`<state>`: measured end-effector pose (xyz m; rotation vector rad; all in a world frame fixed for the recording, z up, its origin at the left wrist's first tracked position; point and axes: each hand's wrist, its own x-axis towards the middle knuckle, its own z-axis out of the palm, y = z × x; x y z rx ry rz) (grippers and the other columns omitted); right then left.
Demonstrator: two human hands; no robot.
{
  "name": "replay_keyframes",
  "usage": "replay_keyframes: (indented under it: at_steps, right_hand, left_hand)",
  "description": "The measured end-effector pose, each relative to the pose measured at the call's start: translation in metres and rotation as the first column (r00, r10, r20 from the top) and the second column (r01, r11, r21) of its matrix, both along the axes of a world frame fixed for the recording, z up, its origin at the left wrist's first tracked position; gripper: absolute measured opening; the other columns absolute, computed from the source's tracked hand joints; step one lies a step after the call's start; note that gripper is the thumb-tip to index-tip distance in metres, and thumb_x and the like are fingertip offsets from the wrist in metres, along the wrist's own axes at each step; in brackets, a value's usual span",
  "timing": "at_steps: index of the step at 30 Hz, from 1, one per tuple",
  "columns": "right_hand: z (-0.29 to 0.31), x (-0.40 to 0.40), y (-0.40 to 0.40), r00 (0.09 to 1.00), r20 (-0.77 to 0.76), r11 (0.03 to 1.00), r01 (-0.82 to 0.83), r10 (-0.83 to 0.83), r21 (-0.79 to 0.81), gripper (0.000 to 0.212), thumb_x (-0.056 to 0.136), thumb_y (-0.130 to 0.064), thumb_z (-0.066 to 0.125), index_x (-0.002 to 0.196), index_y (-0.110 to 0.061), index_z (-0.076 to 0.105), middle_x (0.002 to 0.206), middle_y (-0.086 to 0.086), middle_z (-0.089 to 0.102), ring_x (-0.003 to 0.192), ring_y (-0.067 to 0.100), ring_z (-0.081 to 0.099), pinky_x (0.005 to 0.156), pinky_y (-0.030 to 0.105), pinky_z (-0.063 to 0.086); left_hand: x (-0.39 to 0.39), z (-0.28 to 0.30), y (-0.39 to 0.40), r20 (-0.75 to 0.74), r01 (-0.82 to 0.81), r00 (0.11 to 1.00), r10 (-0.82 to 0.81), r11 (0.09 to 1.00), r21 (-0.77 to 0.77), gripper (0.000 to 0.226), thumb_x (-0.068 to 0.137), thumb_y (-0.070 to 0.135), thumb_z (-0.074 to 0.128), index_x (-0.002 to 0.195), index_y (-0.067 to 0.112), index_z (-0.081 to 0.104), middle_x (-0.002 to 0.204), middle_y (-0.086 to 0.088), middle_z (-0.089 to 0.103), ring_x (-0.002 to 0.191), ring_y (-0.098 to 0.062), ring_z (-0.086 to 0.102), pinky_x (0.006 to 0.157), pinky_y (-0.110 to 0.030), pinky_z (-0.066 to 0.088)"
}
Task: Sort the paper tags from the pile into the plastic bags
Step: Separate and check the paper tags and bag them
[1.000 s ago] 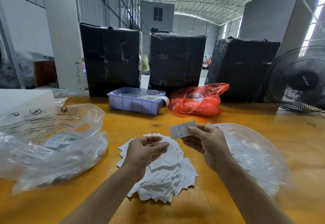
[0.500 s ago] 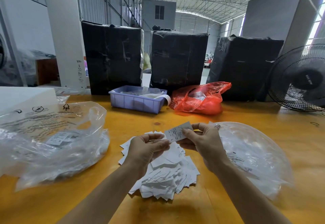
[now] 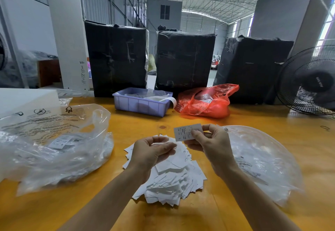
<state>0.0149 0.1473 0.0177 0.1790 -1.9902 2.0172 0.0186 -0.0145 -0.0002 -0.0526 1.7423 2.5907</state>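
Observation:
A heap of white paper tags (image 3: 168,176) lies on the orange table in front of me. My right hand (image 3: 212,143) pinches one printed tag (image 3: 186,132) between thumb and fingers just above the heap's far edge; an "L" shows on it. My left hand (image 3: 150,153) hovers over the heap with its fingers curled toward the thumb; I cannot see whether a tag sits between them. A crumpled clear plastic bag (image 3: 54,140) holding a few tags lies at the left. Another clear plastic bag (image 3: 262,158) lies at the right, under my right forearm.
A lilac plastic bin (image 3: 141,103) and a red plastic bag (image 3: 206,102) sit at the back of the table (image 3: 136,125). Behind them stand three black-wrapped boxes (image 3: 184,60). A black fan (image 3: 308,82) stands far right, a white block (image 3: 23,98) far left.
My right hand carried the tag a little to the left, toward my left hand, and now holds its printed face toward me. My left hand stayed over the heap.

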Motion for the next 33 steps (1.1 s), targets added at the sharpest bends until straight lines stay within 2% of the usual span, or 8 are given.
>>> replay_keyframes:
  at_steps: [4, 12, 17, 19, 25, 29, 33]
  right_hand:
    - [0.0015, 0.0000, 0.0017, 1.000, -0.013, 0.999, -0.007, 0.007, -0.033, 0.005, 0.088, -0.003, 0.062, 0.090, -0.003, 0.058, 0.079, 0.015, 0.071, 0.066, 0.025, 0.072, 0.060, 0.030, 0.060]
    - [-0.0019, 0.0004, -0.0004, 0.999, -0.016, 0.997, -0.034, 0.035, 0.075, 0.004, 0.089, -0.004, 0.062, 0.090, -0.002, 0.058, 0.079, 0.014, 0.071, 0.065, 0.022, 0.072, 0.056, 0.025, 0.058]
    - [-0.0020, -0.0003, 0.0007, 0.999, -0.043, 0.996, -0.002, 0.006, 0.085, 0.004, 0.089, -0.005, 0.062, 0.088, -0.006, 0.058, 0.080, 0.014, 0.071, 0.066, 0.020, 0.072, 0.059, 0.027, 0.059]
    - [-0.0015, 0.0003, 0.0009, 0.999, -0.036, 0.995, -0.011, 0.014, 0.096, 0.004, 0.089, -0.005, 0.061, 0.088, -0.005, 0.057, 0.080, 0.014, 0.071, 0.066, 0.020, 0.072, 0.059, 0.027, 0.059]
    - [-0.0004, 0.0018, -0.0006, 0.998, -0.001, 0.991, -0.055, 0.056, 0.120, 0.004, 0.089, -0.005, 0.061, 0.088, -0.004, 0.057, 0.079, 0.014, 0.071, 0.064, 0.022, 0.072, 0.056, 0.025, 0.058]
    - [0.0023, 0.0026, 0.0036, 0.986, 0.097, 0.973, -0.153, 0.138, 0.171, 0.009, 0.088, -0.004, 0.063, 0.092, 0.002, 0.058, 0.079, 0.020, 0.072, 0.064, 0.025, 0.071, 0.060, 0.032, 0.060]
    - [0.0009, 0.0033, 0.0036, 0.966, 0.169, 0.933, -0.238, 0.198, 0.268, 0.017, 0.086, -0.007, 0.066, 0.096, 0.006, 0.062, 0.074, 0.015, 0.070, 0.056, 0.014, 0.067, 0.056, 0.024, 0.056]
  left_hand:
    - [-0.0001, -0.0004, 0.0001, 0.004, 0.016, 1.000, -0.016, 0.999, 0.028, 0.032, 0.066, -0.005, 0.073, 0.094, -0.003, 0.060, 0.080, -0.022, 0.072, 0.065, -0.023, 0.071, 0.062, -0.024, 0.059]
    - [-0.0006, 0.0001, 0.0005, 0.009, 0.003, 1.000, -0.004, 1.000, 0.026, 0.032, 0.067, -0.003, 0.074, 0.095, -0.003, 0.060, 0.077, -0.020, 0.072, 0.062, -0.021, 0.071, 0.055, -0.020, 0.055]
    - [0.0006, 0.0011, 0.0001, 0.011, 0.002, 1.000, -0.002, 1.000, 0.024, 0.044, 0.056, 0.002, 0.076, 0.097, -0.003, 0.060, 0.080, -0.021, 0.072, 0.064, -0.022, 0.071, 0.056, -0.021, 0.056]
    - [0.0005, 0.0010, 0.0002, 0.010, -0.003, 1.000, 0.003, 1.000, 0.017, 0.042, 0.058, 0.002, 0.076, 0.097, -0.003, 0.060, 0.079, -0.020, 0.073, 0.065, -0.022, 0.072, 0.055, -0.020, 0.055]
    - [-0.0014, -0.0008, -0.0004, 0.005, -0.022, 1.000, 0.022, 0.999, -0.023, 0.028, 0.071, -0.001, 0.073, 0.096, -0.002, 0.061, 0.075, -0.015, 0.073, 0.065, -0.021, 0.072, 0.054, -0.018, 0.054]
    - [-0.0025, -0.0027, -0.0002, -0.007, -0.034, 0.999, 0.034, 0.998, -0.058, 0.017, 0.076, -0.002, 0.071, 0.090, 0.000, 0.063, 0.083, -0.018, 0.072, 0.069, -0.022, 0.071, 0.057, -0.021, 0.057]
    - [-0.0031, -0.0041, 0.0004, -0.018, -0.034, 0.999, 0.032, 0.996, -0.086, 0.012, 0.078, -0.003, 0.070, 0.088, 0.000, 0.064, 0.091, -0.021, 0.069, 0.078, -0.024, 0.069, 0.060, -0.022, 0.058]
